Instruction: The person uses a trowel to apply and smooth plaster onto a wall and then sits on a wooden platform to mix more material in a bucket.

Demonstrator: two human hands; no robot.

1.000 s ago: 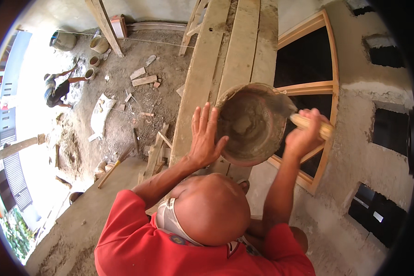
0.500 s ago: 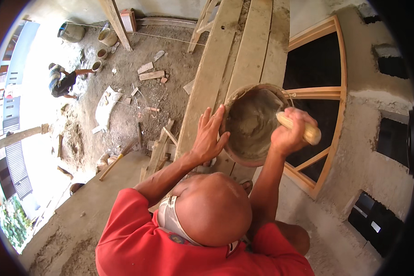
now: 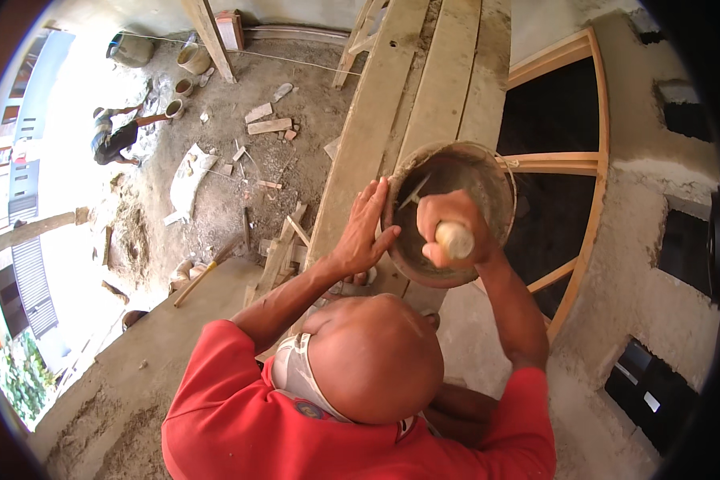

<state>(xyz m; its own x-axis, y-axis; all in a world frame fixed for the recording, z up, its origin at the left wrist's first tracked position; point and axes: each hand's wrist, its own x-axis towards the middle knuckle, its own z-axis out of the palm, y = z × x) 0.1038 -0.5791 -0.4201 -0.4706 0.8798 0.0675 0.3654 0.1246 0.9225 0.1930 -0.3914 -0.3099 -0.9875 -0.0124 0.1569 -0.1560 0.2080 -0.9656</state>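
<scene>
A round, mortar-smeared bucket (image 3: 500, 180) rests tilted on the wooden scaffold planks (image 3: 424, 88) in front of me. My left hand (image 3: 362, 234) presses flat against its left rim with the fingers spread, holding it steady. My right hand (image 3: 446, 228) reaches inside the bucket and grips the pale wooden handle (image 3: 456, 238) of a trowel. The trowel's thin metal blade (image 3: 412, 192) points to the upper left against the grey inner wall. My own head and red shirt fill the lower middle of the view.
An arched wooden window frame (image 3: 592, 160) sits in the rough plastered wall (image 3: 640, 264) to the right. Far below on the left, another person (image 3: 112, 138) bends over near small buckets (image 3: 192, 58). Bricks, boards and a sack litter the dirt ground (image 3: 240, 152).
My right hand has moved with the trowel from the bucket's right rim into the bucket. My left hand stays on the left rim.
</scene>
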